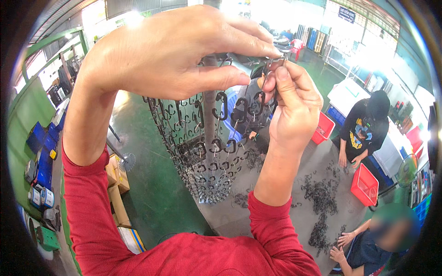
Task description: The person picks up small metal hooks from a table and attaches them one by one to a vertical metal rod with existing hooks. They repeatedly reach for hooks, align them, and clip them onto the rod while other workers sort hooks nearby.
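In front of me hangs a tall rack with a grey central pole (210,115) and many rows of black C-shaped metal pieces (221,105) on thin wires. My left hand (170,53) reaches across its top, fingers stretched out and thumb apart from them. The left fingertips come up to the rack's upper rim, close to my other hand. At that rim my right hand (294,99) is closed, thumb and fingertips pinching a small dark metal hook. Fingers cover most of that hook, and its exact shape is hidden.
Below right, a grey table (285,216) bears loose heaps of black pieces (320,198). Two people work at its right side, near a red basket (365,185); another red basket (323,128) stands farther off. Someone sits behind the rack. Cardboard boxes (117,188) are at the left.
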Motion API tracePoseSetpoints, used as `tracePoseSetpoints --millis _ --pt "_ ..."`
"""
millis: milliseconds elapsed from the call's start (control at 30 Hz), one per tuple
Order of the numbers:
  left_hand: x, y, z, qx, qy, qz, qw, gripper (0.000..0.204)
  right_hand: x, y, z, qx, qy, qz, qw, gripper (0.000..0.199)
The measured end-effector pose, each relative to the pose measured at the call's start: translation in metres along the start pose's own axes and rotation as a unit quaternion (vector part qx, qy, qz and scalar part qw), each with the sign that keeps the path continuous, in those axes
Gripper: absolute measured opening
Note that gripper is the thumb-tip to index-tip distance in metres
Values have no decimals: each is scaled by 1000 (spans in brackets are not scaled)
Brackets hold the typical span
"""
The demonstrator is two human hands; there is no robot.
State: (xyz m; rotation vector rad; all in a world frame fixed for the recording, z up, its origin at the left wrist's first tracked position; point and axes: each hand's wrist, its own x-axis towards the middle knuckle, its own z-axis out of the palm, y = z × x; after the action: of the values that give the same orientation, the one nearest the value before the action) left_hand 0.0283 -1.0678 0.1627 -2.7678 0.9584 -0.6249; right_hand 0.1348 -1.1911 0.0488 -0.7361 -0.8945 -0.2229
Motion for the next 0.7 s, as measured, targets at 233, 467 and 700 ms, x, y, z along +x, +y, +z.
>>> tracePoseSetpoints --millis 233,467,700 --pt "6 -5 2 23 6 43 999 45 -1 -5 -12 15 39 3 999 12" --pt "7 -19 8 -4 -30 12 999 49 -1 -27 -76 -292 187 19 938 15" --pt "9 5 -3 51 -35 -68 996 54 -4 -16 -110 -730 87 -113 669 22"
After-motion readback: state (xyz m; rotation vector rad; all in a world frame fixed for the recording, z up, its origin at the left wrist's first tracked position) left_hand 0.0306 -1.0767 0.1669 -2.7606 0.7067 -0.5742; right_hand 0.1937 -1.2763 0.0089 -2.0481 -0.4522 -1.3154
